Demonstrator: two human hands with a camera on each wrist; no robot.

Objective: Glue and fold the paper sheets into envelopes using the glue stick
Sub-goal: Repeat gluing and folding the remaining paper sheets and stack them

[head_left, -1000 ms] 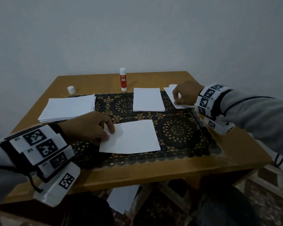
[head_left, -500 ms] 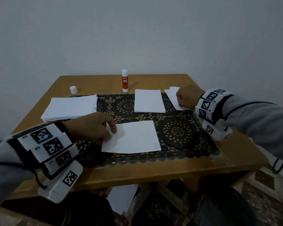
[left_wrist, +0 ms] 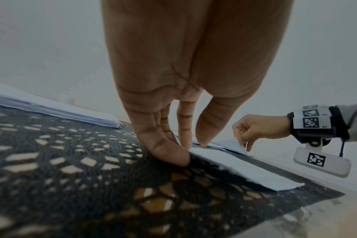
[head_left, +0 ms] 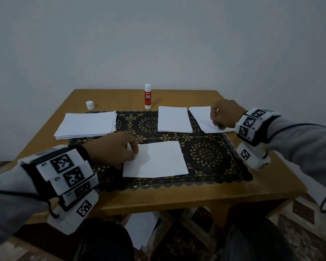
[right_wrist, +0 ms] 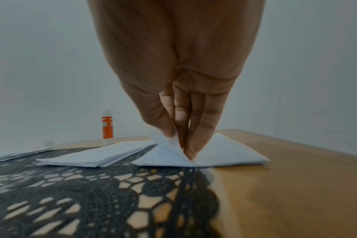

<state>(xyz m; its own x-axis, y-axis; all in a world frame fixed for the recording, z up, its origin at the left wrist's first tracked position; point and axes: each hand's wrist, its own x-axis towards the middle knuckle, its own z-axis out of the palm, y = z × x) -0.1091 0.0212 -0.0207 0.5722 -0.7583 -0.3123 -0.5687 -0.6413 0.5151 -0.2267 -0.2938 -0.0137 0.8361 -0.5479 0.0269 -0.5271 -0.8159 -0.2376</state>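
On the lace mat (head_left: 205, 153), your left hand (head_left: 111, 149) pins the single sheet (head_left: 158, 161) flat with straight fingertips — ready for gluing — while your right hand (head_left: 226, 114) pinches a corner of the far-right paper pile (head_left: 199, 113); the glue stick (head_left: 147, 96) stands upright behind, untouched.

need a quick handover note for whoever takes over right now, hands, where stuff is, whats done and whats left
Left hand: fingertips pressing the left edge of the single sheet on the lace mat.
Right hand: pinching up a corner of the top sheet of the far-right pile.
Glue stick stands upright and uncapped at the table's far edge; its cap sits to the left.
Larger paper stack at left, smaller pile mid-mat.
Done: one sheet laid out.
Left: gluing and folding; no finished envelope can be made out.
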